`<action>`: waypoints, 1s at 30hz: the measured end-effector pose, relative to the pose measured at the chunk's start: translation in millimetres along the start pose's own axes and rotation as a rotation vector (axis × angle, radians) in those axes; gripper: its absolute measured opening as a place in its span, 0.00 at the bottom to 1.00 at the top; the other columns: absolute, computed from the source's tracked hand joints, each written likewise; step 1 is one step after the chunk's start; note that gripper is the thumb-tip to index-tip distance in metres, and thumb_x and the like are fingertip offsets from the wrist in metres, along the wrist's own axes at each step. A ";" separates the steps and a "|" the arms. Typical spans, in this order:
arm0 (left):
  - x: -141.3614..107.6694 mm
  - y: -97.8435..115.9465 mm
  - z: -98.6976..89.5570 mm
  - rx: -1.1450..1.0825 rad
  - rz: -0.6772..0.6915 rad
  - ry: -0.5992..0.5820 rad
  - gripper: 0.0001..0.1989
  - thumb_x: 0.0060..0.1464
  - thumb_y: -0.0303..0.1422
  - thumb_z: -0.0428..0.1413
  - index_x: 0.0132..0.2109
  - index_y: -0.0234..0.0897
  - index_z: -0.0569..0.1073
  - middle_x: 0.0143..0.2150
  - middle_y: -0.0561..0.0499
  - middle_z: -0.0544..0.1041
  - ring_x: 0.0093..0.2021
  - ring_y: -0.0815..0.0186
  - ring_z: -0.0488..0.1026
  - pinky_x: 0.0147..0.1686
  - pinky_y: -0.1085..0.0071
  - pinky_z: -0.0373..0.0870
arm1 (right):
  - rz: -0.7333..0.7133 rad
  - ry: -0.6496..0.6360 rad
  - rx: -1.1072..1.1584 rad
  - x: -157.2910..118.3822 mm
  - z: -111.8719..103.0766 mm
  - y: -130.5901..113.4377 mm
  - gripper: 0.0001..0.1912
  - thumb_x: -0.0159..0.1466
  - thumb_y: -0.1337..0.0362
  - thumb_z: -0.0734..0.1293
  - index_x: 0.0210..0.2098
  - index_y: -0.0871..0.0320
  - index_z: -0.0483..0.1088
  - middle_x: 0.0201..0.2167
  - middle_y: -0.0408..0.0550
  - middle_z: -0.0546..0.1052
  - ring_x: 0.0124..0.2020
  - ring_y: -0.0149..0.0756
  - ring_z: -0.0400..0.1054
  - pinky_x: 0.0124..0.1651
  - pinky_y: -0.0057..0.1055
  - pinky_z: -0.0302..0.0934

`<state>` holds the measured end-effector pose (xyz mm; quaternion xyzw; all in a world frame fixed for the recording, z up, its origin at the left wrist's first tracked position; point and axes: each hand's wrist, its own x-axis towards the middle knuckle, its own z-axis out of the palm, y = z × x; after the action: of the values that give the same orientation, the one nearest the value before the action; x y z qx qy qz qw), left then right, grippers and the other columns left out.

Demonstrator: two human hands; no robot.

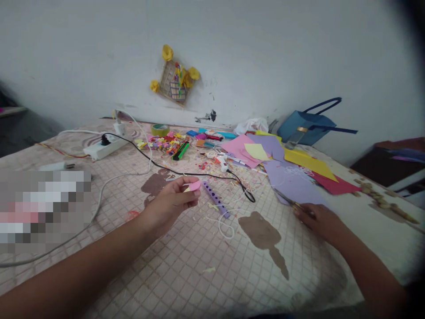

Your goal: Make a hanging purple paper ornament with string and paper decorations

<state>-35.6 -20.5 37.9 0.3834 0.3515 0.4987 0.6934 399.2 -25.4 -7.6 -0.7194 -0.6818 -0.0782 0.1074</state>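
My left hand [175, 201] pinches a small pink paper piece [194, 186], with a pale yellow bit showing beneath it. Just right of those fingers lies a purple strip with dark dots [215, 198], and a loop of white cord [226, 230] curls beside its lower end. On the right, my right hand [315, 217] is closed around the handles of a pair of scissors [286, 198]. The blades point up and left over the edge of a lilac paper sheet [292, 184]. Whether the blades are apart is hard to make out.
Colored paper cut-outs [166, 144], a green cutter [181, 151] and a tape roll [160, 129] sit at the back. A glue gun [223, 164] trails a black cable to a power strip [108, 147]. A blue bag [307, 126] stands behind yellow sheets [310, 164].
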 end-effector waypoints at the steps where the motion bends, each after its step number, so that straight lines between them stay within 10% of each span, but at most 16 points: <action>1: 1.8 -0.8 -1.7 0.010 0.007 -0.002 0.16 0.40 0.28 0.65 0.38 0.37 0.71 0.24 0.59 0.70 0.24 0.76 0.66 0.30 0.75 0.62 | -0.012 -0.033 0.004 -3.0 2.5 2.9 0.19 0.58 0.53 0.61 0.36 0.61 0.76 0.33 0.57 0.79 0.37 0.48 0.72 0.38 0.38 0.63; 16: 1.3 7.5 -2.5 -0.031 -0.052 0.026 0.19 0.36 0.25 0.67 0.38 0.37 0.70 0.24 0.58 0.70 0.24 0.76 0.67 0.31 0.74 0.63 | 0.129 -0.314 0.079 -25.4 -24.6 -1.0 0.15 0.55 0.53 0.60 0.24 0.58 0.68 0.26 0.56 0.78 0.30 0.48 0.71 0.33 0.37 0.58; 30: 2.4 3.2 -4.3 0.039 -0.038 0.006 0.17 0.40 0.26 0.65 0.38 0.37 0.70 0.26 0.59 0.70 0.24 0.77 0.66 0.31 0.76 0.62 | 0.086 -0.268 0.140 -28.4 -35.1 -15.4 0.18 0.61 0.54 0.57 0.20 0.53 0.65 0.20 0.53 0.76 0.24 0.45 0.70 0.29 0.37 0.57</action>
<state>-40.0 -16.8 38.5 0.3888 0.3705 0.4796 0.6939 383.3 -61.2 19.6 -0.7427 -0.6623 0.0709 0.0686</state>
